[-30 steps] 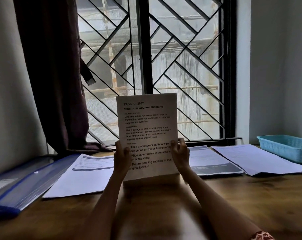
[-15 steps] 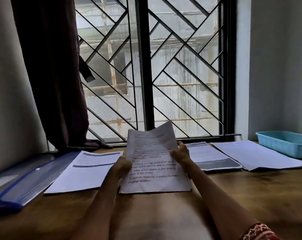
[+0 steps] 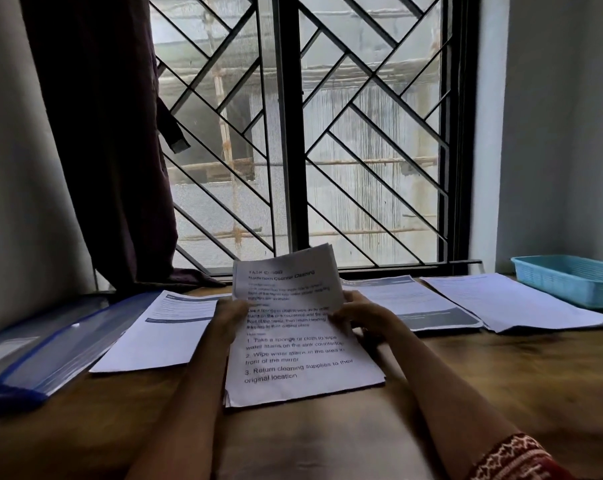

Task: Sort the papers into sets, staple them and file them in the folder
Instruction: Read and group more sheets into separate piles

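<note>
Stack: a stack of sheets (image 3: 302, 355) is held between both hands; its near edge rests on the table (image 3: 501, 382), its far half is bent up toward the window.
Left hand (image 3: 229, 322): curled round the stack's left edge, at mid-height.
Right hand (image 3: 357, 315): fingers pinched on the right edge, level with the left hand.
Folder (image 3: 44, 355): laid flat well left of the grip, cut off by the frame edge.
Other papers: one sheet (image 3: 165, 332) is seen just left of the grip, two piles (image 3: 421, 303) (image 3: 514, 301) to its right.
Tray (image 3: 573, 278): far right, partly cut off.
Hidden: the count of sheets cannot be told; small print is blurred.
Look: white, black print, headed "Bathroom Counter Cleaning", three numbered steps.
</note>
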`<state>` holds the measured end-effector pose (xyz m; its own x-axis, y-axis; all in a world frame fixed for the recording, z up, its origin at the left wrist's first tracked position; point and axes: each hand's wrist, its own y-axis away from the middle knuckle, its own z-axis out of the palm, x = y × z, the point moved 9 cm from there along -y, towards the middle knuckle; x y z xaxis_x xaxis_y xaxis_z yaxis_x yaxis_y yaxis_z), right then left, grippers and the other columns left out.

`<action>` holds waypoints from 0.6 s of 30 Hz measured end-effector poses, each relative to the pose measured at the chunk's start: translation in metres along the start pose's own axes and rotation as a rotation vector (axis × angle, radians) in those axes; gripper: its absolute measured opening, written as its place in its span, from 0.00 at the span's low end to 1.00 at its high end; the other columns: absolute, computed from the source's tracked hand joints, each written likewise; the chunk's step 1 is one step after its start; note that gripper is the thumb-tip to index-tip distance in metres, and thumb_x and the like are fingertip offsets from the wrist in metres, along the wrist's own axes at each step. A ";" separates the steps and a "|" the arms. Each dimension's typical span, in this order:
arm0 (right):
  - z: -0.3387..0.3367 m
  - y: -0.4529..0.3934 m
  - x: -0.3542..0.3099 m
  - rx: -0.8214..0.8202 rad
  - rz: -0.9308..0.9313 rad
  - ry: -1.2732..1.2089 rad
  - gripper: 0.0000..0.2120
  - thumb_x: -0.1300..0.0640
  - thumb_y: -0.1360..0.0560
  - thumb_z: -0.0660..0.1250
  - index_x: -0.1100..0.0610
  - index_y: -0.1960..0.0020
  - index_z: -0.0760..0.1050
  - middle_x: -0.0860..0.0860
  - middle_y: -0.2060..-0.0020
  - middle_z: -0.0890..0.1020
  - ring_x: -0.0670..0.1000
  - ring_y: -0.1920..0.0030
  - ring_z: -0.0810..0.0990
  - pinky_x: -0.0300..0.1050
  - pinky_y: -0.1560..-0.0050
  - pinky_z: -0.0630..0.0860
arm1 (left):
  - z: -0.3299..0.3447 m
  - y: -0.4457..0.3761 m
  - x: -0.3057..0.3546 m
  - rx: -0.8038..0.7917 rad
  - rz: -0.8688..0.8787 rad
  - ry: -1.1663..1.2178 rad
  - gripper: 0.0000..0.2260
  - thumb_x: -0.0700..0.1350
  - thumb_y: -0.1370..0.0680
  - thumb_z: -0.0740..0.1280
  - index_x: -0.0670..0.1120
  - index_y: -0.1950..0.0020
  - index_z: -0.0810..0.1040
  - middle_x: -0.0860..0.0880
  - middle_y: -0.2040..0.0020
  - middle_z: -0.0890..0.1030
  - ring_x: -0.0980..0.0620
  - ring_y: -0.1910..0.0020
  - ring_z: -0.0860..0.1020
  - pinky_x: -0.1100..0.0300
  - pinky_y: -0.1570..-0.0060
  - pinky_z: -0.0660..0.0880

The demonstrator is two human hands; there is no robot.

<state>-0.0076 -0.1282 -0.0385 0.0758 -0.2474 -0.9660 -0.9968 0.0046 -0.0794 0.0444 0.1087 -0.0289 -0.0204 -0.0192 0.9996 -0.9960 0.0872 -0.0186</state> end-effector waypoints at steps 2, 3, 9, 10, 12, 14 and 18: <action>-0.005 -0.003 -0.008 0.084 -0.073 -0.053 0.26 0.64 0.38 0.74 0.64 0.42 0.71 0.58 0.51 0.80 0.53 0.56 0.80 0.42 0.57 0.80 | 0.008 0.001 0.002 -0.071 -0.006 -0.005 0.06 0.27 0.26 0.62 0.35 0.57 0.76 0.42 0.68 0.81 0.53 0.80 0.78 0.63 0.80 0.75; -0.010 -0.004 -0.013 0.142 -0.116 -0.069 0.22 0.64 0.34 0.75 0.63 0.43 0.71 0.59 0.49 0.80 0.54 0.54 0.80 0.43 0.54 0.79 | 0.013 -0.001 0.001 -0.117 -0.016 -0.027 0.08 0.27 0.25 0.59 0.36 0.58 0.75 0.41 0.67 0.81 0.53 0.79 0.79 0.62 0.80 0.75; -0.036 0.002 -0.011 0.463 -0.127 -0.220 0.17 0.63 0.28 0.71 0.63 0.41 0.72 0.58 0.53 0.80 0.53 0.60 0.80 0.42 0.64 0.81 | 0.020 0.001 -0.015 -0.274 -0.094 -0.095 0.07 0.34 0.25 0.64 0.35 0.48 0.75 0.43 0.63 0.83 0.48 0.69 0.82 0.60 0.75 0.77; -0.031 0.003 -0.013 0.406 -0.139 -0.270 0.18 0.65 0.28 0.70 0.65 0.40 0.72 0.57 0.55 0.80 0.52 0.63 0.80 0.40 0.67 0.80 | 0.018 0.000 -0.012 -0.243 -0.062 -0.044 0.09 0.36 0.26 0.67 0.36 0.47 0.75 0.42 0.61 0.83 0.46 0.67 0.82 0.61 0.76 0.77; -0.017 0.004 -0.019 0.256 -0.174 -0.297 0.22 0.66 0.30 0.72 0.67 0.38 0.72 0.57 0.56 0.81 0.51 0.64 0.81 0.41 0.66 0.81 | 0.003 -0.008 0.000 -0.042 0.039 -0.008 0.11 0.37 0.25 0.69 0.39 0.43 0.74 0.39 0.51 0.80 0.44 0.57 0.79 0.61 0.69 0.78; -0.004 0.005 -0.024 0.130 -0.188 -0.265 0.27 0.64 0.36 0.74 0.66 0.38 0.72 0.59 0.54 0.81 0.54 0.60 0.81 0.42 0.61 0.81 | -0.011 -0.015 0.011 0.127 0.136 -0.032 0.10 0.37 0.24 0.66 0.37 0.42 0.74 0.41 0.47 0.78 0.45 0.51 0.77 0.59 0.61 0.75; -0.004 -0.002 -0.027 0.254 -0.176 0.004 0.30 0.61 0.41 0.77 0.60 0.42 0.71 0.58 0.48 0.80 0.56 0.51 0.80 0.47 0.51 0.80 | -0.013 -0.023 -0.001 0.154 0.106 -0.098 0.08 0.41 0.20 0.60 0.41 0.56 0.74 0.38 0.49 0.78 0.46 0.55 0.75 0.57 0.60 0.72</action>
<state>-0.0081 -0.1258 -0.0110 0.2458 -0.2697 -0.9310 -0.9305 0.2036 -0.3046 0.0683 0.1195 -0.0295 -0.1267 -0.1159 0.9851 -0.9892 -0.0589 -0.1341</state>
